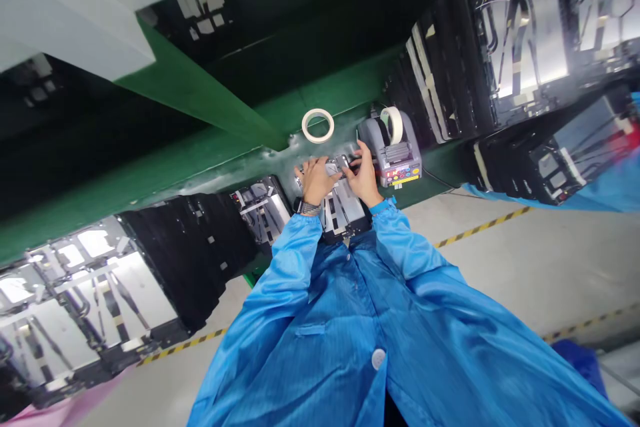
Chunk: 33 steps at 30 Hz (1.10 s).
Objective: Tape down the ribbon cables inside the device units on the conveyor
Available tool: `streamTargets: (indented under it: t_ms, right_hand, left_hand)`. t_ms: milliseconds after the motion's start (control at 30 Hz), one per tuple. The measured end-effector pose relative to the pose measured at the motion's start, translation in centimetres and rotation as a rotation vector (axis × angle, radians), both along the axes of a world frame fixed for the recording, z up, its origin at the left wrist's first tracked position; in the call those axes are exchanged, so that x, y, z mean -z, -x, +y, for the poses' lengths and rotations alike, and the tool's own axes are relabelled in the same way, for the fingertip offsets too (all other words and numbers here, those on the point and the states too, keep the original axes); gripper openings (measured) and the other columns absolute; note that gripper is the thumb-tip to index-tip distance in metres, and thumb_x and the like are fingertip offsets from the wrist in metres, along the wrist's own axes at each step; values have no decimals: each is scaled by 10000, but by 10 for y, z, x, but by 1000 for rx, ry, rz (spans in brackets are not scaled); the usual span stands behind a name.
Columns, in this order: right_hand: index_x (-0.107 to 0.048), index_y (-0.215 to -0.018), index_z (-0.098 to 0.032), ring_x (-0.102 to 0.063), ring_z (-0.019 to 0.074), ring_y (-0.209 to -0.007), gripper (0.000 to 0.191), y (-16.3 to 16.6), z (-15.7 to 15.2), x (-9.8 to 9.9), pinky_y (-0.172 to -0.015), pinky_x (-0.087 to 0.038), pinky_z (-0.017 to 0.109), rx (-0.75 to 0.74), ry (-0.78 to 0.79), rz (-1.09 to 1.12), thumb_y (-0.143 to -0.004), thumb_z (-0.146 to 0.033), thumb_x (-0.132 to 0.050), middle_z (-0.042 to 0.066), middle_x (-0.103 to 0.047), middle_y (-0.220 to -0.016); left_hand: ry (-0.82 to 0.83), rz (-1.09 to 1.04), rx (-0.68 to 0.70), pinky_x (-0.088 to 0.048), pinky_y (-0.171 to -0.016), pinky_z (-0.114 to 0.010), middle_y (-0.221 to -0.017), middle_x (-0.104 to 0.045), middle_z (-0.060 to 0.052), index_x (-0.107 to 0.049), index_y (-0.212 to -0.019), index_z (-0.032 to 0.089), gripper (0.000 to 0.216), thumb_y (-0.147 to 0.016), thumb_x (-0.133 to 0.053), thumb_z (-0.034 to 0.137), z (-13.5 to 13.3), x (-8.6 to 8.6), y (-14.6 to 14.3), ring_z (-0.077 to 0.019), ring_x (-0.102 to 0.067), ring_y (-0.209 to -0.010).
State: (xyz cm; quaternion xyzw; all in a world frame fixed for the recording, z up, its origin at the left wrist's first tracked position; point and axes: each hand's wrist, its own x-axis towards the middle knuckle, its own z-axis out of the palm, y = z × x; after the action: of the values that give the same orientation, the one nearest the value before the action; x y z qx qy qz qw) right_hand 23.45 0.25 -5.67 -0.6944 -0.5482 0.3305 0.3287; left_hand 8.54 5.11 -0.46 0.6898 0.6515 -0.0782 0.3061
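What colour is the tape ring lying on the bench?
White; the tape ring shows best in the head view.

Bench: a green work surface (210, 153) runs across the whole view and is scuffed pale near its middle.
Near edge, middle: a metal-backed panel (345, 210) lies flat.
Just left of it: a second panel (260, 203) of the same kind, also flat.
Behind the panels: a loose roll of white tape (317, 125) lies on its side on bare green.
Right of the roll: a grey tape dispenser (395, 150) stands near it, with its own tape on top.
Left end: stacked black trays (175, 253), then silver panels (90, 293).
Right end: more dark stacks (440, 93), standing close together.
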Motion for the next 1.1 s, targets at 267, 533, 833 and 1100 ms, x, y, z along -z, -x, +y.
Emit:
streamTargets:
  t_ms: [267, 533, 833, 1100]
  right_hand:
    - [-65, -1722, -259, -668, 255, -964, 944, -18, 9, -32, -978, -587, 493, -130, 31, 4, -947, -194, -599, 138, -613, -1297]
    - [-243, -1667, -172, -677, 237, -807, 902, -31, 40, -50, -879, -567, 400, -598, 209, -100, -844, -58, -596, 35, -717, -912]
    - [-207, -1689, -152, -734, 268, -895, 1026, -21, 67, -59, -842, -549, 343, -775, 296, -330, -778, 24, -644, 80, -785, -994]
    - [-94, -1724, -129, -756, 322, -1010, 1071, -16, 63, -56, -832, -534, 348, -775, 261, -452, -842, -42, -695, 177, -785, -1164]
  left_hand:
    - [42, -9, -42, -273, -1225, -593, -1492, -644, -90, -641, -1404, 340, 542, -919, -659, 583, 7, -1, 0, -379, -494, -1429]
    - [70, -33, -60, -366, -1142, -554, -1432, -689, -83, -686, -1324, 320, 566, -852, -727, 631, 15, 1, 3, -386, -532, -1385]
    - [68, -38, -69, -381, -1128, -560, -1426, -686, -100, -691, -1319, 304, 546, -847, -758, 568, 14, 3, 3, -391, -529, -1380]
    - [58, -34, -57, -367, -1142, -554, -1450, -675, -100, -692, -1310, 287, 540, -886, -704, 621, 14, 2, 3, -377, -533, -1386]
